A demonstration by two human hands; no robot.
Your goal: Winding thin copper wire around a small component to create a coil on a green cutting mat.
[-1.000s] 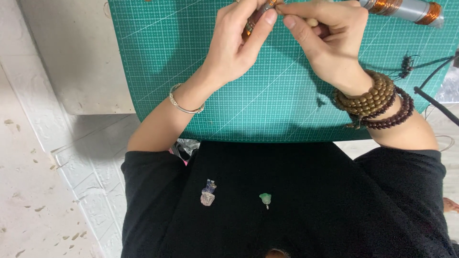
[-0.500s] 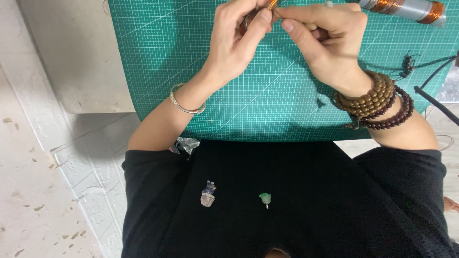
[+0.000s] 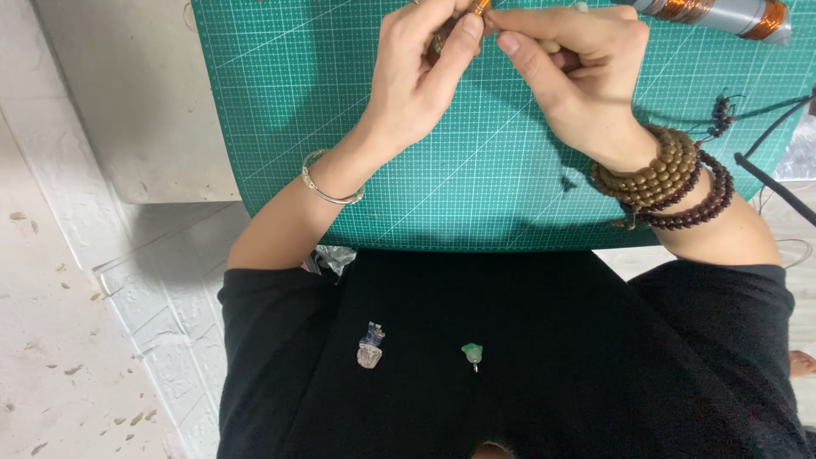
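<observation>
I pinch a small orange-tipped piece (image 3: 481,8) between the thumb and fingers of my left hand (image 3: 416,81), fingers curled shut around it, at the far edge of the green cutting mat (image 3: 340,110); most of the piece is hidden behind my fingers, so I cannot tell its full shape. My right hand (image 3: 578,72) closes in from the other side, its forefinger and thumb pressed together right against the same piece, the two hands touching above the mat. Whether the right hand grips the piece itself or something thinner I cannot tell. On my left wrist sits a thin silver bangle (image 3: 327,183), over the mat's near edge. My right wrist carries stacked wooden bead bracelets (image 3: 667,178) (tan ones and darker ones beside them), also above the mat. At the mat's far right corner lies a spool of copper wire (image 3: 722,13), and dark cords (image 3: 765,127) trail across the right edge. Nearer than the mat, on my black lap, rest a small pale crystal pendant (image 3: 370,346) and, beside it, a small green pendant (image 3: 472,353).
</observation>
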